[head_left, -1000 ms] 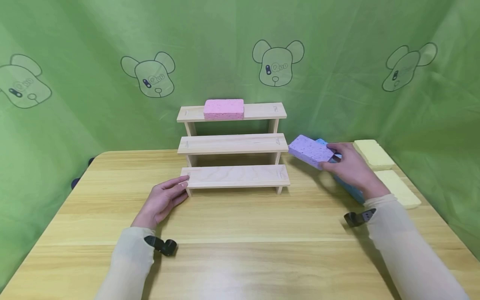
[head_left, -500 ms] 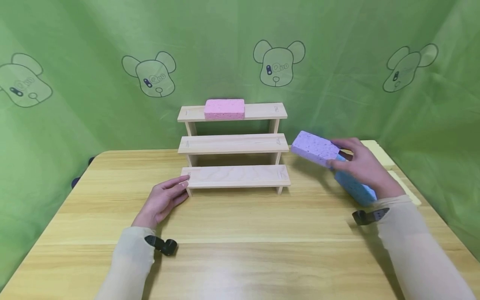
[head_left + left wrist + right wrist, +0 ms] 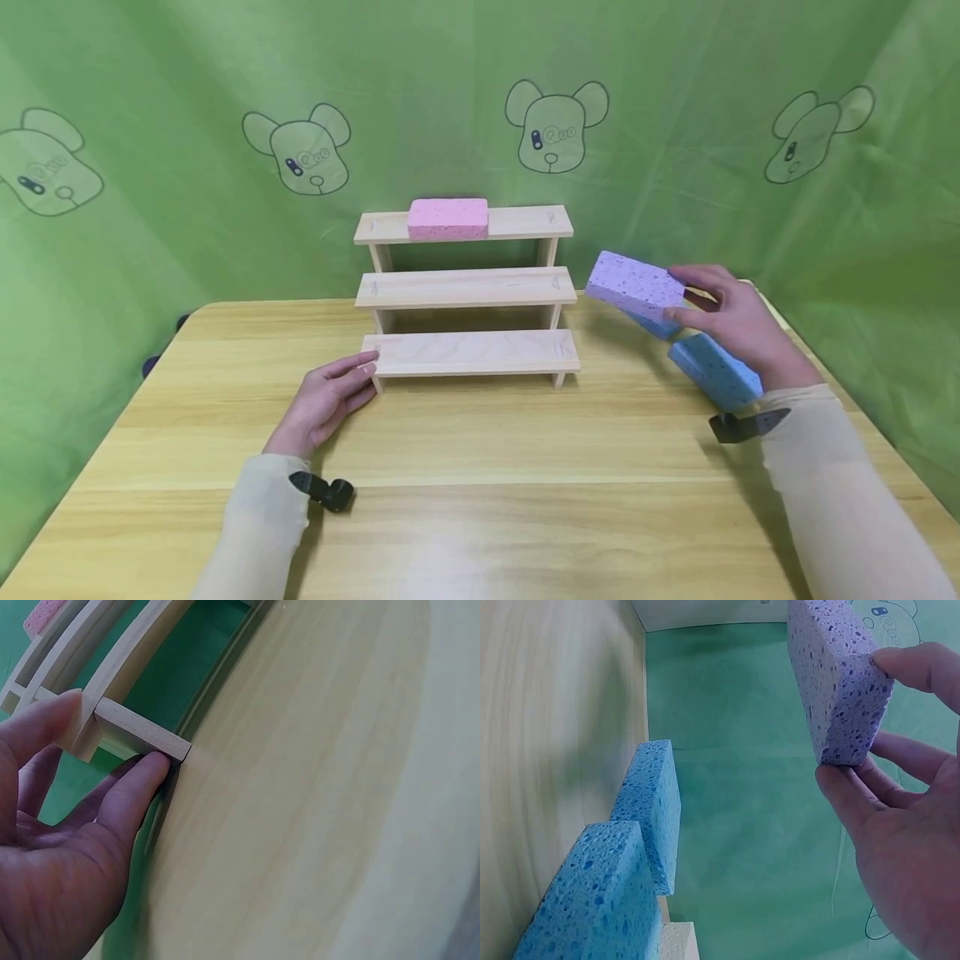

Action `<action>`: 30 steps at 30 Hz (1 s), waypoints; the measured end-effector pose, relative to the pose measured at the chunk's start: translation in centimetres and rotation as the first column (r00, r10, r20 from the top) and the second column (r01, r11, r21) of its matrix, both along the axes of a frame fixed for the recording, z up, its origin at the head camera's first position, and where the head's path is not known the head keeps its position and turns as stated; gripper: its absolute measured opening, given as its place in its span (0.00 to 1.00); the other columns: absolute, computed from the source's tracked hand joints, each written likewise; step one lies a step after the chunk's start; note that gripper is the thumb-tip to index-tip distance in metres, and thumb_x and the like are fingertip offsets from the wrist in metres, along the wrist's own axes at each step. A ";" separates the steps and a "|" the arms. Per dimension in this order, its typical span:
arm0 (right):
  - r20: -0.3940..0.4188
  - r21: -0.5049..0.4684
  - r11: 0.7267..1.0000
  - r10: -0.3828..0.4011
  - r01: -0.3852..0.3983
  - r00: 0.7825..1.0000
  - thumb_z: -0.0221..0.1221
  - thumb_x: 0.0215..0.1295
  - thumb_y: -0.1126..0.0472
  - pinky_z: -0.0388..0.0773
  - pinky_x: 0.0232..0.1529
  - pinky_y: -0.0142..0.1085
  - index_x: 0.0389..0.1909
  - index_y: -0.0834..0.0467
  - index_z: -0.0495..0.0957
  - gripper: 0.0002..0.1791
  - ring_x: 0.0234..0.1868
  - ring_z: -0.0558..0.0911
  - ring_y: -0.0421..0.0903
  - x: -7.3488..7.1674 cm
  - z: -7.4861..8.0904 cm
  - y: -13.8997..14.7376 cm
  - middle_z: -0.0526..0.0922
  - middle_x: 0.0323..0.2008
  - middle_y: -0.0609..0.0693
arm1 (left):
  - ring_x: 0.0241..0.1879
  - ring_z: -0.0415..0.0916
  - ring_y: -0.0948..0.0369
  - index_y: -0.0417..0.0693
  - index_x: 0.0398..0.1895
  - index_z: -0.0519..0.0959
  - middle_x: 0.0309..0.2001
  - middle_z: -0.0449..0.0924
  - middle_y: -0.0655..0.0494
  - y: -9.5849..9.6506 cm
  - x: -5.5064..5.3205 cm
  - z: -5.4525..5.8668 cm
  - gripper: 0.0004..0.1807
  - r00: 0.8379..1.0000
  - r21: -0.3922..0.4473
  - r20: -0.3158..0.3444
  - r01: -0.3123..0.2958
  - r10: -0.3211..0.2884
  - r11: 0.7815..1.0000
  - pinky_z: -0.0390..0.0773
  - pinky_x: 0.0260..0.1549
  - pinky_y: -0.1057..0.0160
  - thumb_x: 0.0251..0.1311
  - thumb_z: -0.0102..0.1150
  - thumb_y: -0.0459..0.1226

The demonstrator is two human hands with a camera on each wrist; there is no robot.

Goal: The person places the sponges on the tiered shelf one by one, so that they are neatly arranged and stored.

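My right hand (image 3: 738, 321) pinches a purple sponge (image 3: 633, 282) by its right end, between thumb and fingers, and holds it raised off the table. In the right wrist view the purple sponge (image 3: 836, 682) is apart from the blue ones. Below it lie two blue sponges, a nearer one (image 3: 716, 367) and a farther one (image 3: 649, 802), which the purple sponge partly covers in the head view. My left hand (image 3: 326, 400) holds the left end of the lowest step of a three-tier wooden stand (image 3: 468, 352), its fingertips against the step and side leg (image 3: 142, 729).
A pink sponge (image 3: 448, 218) lies on the stand's top tier, left of its middle. A pale block (image 3: 679, 941) shows beside the blue sponges. The wooden table (image 3: 480, 500) ends at a green curtain (image 3: 420, 92) with printed bear heads behind the stand.
My right hand has lifted the purple sponge and moved slightly right and away from the stand. More of the blue sponges shows; the hand now hides the yellow sponges. My left hand has not moved.
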State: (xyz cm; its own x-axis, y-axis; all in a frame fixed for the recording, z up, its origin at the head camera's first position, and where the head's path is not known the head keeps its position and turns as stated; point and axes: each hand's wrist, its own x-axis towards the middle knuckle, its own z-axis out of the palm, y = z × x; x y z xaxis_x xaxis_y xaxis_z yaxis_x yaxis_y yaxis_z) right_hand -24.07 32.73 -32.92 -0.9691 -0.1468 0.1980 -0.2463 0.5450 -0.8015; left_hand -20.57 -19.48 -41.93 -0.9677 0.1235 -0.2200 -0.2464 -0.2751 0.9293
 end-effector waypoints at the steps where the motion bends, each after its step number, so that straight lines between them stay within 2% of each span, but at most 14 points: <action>1: -0.001 0.001 1.000 0.001 -0.001 1.000 0.65 0.64 0.65 0.70 0.56 0.19 0.68 0.68 0.65 0.33 0.65 0.68 0.59 0.0 0.1 0.0 0.63 0.64 0.57 | 0.58 0.74 0.53 0.30 0.67 0.67 0.70 0.61 0.42 0.0 0.0 0.0 0.26 1.000 -0.003 0.001 0.000 0.000 1.000 0.76 0.58 0.58 0.67 0.58 0.29; 8: -0.028 -0.035 0.999 0.038 -0.039 0.999 0.65 0.64 0.65 0.72 0.57 0.22 0.68 0.68 0.66 0.33 0.63 0.71 0.50 0.2 0.9 -0.4 0.65 0.62 0.54 | 0.59 0.72 0.53 0.31 0.67 0.67 0.70 0.61 0.42 -0.1 0.1 -0.1 0.27 1.000 -0.012 0.006 -0.003 0.003 1.000 0.76 0.58 0.58 0.66 0.59 0.30; 17: -0.023 -0.042 0.997 0.057 -0.058 0.998 0.66 0.63 0.66 0.74 0.54 0.22 0.68 0.65 0.67 0.33 0.64 0.71 0.54 0.2 2.4 -0.6 0.66 0.63 0.51 | 0.57 0.75 0.55 0.30 0.66 0.67 0.70 0.62 0.42 0.0 0.0 -0.1 0.27 1.000 -0.003 0.001 -0.003 0.003 1.000 0.76 0.58 0.58 0.66 0.59 0.30; 22: -0.030 -0.037 0.997 0.066 -0.067 0.997 0.66 0.63 0.66 0.73 0.58 0.24 0.68 0.63 0.68 0.33 0.64 0.71 0.52 0.0 3.0 -1.0 0.67 0.63 0.51 | 0.58 0.74 0.54 0.30 0.67 0.67 0.70 0.61 0.42 0.0 0.0 0.0 0.27 1.000 -0.005 -0.001 -0.002 0.002 1.000 0.76 0.58 0.58 0.67 0.59 0.30; 30: -0.048 -0.093 0.989 0.111 -0.115 0.993 0.66 0.63 0.68 0.71 0.61 0.26 0.69 0.62 0.68 0.33 0.65 0.69 0.52 -0.6 4.0 -2.3 0.66 0.64 0.53 | 0.60 0.72 0.52 0.31 0.67 0.67 0.70 0.61 0.42 0.1 0.0 0.0 0.27 1.000 -0.019 0.004 -0.005 0.005 1.000 0.76 0.58 0.58 0.66 0.60 0.30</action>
State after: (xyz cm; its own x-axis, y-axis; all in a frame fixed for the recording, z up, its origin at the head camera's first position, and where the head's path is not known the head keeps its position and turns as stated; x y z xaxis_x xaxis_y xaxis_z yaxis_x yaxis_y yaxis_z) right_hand -24.64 30.43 -28.89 -0.9380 -0.2330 0.2567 -0.3364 0.4335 -0.8360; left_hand -20.52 -19.41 -41.89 -0.9673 0.1147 -0.2261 -0.2488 -0.2590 0.9333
